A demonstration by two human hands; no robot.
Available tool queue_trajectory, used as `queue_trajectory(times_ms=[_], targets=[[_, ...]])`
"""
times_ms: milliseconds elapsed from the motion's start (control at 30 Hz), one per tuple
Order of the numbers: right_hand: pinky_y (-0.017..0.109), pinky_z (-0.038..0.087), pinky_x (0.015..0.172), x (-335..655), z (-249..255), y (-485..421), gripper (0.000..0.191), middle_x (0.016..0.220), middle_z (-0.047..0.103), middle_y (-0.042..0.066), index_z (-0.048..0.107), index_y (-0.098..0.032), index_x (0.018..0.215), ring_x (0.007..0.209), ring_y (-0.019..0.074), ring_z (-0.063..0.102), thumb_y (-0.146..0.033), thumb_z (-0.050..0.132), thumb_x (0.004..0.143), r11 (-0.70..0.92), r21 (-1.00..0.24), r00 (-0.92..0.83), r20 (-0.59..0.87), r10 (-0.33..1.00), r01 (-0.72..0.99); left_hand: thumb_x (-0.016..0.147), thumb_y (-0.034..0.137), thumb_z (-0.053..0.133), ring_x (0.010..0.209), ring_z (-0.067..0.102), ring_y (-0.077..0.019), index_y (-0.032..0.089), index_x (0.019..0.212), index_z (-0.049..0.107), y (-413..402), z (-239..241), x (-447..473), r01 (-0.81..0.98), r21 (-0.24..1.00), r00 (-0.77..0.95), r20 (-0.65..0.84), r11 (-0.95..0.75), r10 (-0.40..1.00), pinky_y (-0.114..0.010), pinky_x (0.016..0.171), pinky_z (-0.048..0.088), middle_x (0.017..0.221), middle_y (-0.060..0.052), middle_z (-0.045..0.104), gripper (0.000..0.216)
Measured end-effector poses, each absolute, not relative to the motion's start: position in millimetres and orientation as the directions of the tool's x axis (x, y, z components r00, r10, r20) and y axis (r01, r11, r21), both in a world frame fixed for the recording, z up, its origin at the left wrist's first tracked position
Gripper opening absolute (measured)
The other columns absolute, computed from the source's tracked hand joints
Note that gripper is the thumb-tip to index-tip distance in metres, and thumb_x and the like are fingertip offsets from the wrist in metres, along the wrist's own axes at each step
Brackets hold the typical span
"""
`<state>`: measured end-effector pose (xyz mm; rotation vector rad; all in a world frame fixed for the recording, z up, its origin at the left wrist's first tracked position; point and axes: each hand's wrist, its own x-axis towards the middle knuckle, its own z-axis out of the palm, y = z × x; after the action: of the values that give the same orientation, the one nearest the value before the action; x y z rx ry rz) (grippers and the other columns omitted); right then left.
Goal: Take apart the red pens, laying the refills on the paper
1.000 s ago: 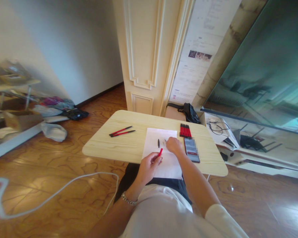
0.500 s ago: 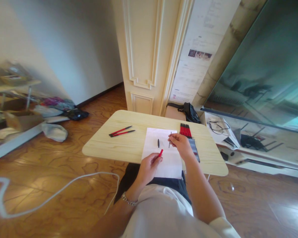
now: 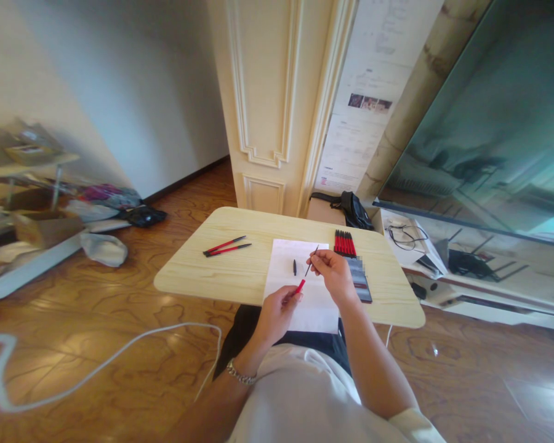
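My left hand [image 3: 277, 311] is closed around a red pen barrel [image 3: 300, 285], whose end sticks out above the fingers. My right hand [image 3: 335, 274] pinches a thin dark pen refill [image 3: 307, 269] between thumb and fingertips. The refill is tilted, its lower end just above the barrel's end and seemingly apart from it. Under both hands lies a white sheet of paper [image 3: 281, 252], overhanging the table's near edge. A short black pen part [image 3: 295, 267] rests on the sheet, left of my right hand.
On the pale wooden table [image 3: 184, 271], two red-and-black pens [image 3: 228, 248] lie at the left. A row of several similar pens [image 3: 345, 243] lies at the right, behind a dark flat object [image 3: 362, 283]. A black bag [image 3: 354, 210] stands beyond the table.
My right hand has moved slightly left and tilted the refill, bringing its lower end close to the red barrel. My left hand has barely moved.
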<state>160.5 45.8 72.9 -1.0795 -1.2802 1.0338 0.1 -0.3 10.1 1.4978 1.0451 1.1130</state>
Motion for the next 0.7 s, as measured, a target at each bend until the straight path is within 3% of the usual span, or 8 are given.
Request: queue_trajectory(times_ms=[367, 700], targets=[[0.025, 0.042, 0.056, 149.9, 52.9, 34.2, 0.029, 0.079, 0.070, 0.007, 0.066, -0.016, 0.082, 0.065, 0.0152, 0.059, -0.043, 0.062, 0.074, 0.101, -0.993, -0.046, 0.098, 0.994, 0.068, 0.083, 0.043, 0.056, 0.077, 0.064, -0.0188, 0.016, 0.098, 0.066, 2.5, 2.7, 0.7, 0.025, 0.992, 0.201, 0.119, -0.127, 0.972, -0.029, 0.072, 0.049, 0.086, -0.008, 0.069, 0.032], [0.025, 0.041, 0.057, 151.1, 51.2, 32.9, 0.025, 0.077, 0.068, 0.006, 0.066, -0.016, 0.080, 0.065, 0.0143, 0.058, -0.040, 0.059, 0.077, 0.128, -0.989, -0.066, 0.122, 0.990, 0.081, 0.083, 0.040, 0.056, 0.079, 0.064, -0.0193, 0.016, 0.099, 0.065, 2.1, 2.2, 0.1, -0.007, 0.993, 0.231, 0.116, -0.118, 0.966, -0.030, 0.074, 0.049, 0.087, -0.008, 0.069, 0.030]])
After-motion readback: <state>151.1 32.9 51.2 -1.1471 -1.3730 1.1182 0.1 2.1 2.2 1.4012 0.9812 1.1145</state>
